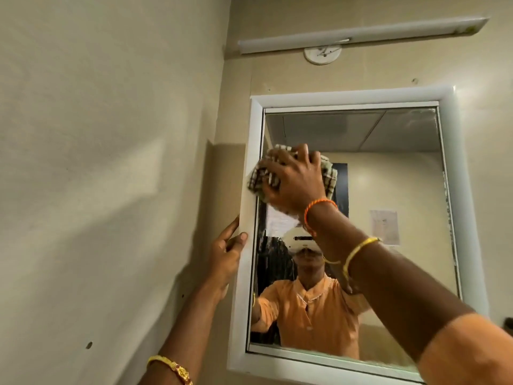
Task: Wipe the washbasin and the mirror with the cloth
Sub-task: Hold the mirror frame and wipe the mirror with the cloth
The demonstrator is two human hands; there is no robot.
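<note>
A mirror (388, 190) in a white frame (347, 98) hangs on the beige wall ahead. My right hand (294, 182) presses a bunched checked cloth (258, 179) against the upper left part of the glass, fingers curled into the fabric. My left hand (226, 252) grips the frame's left edge, thumb on the front and fingers behind it. The washbasin is out of view.
A tube light (361, 34) and a round white fitting (322, 54) sit on the wall above the mirror. A beige side wall (111, 162) stands close on the left. The glass reflects a person in an orange shirt.
</note>
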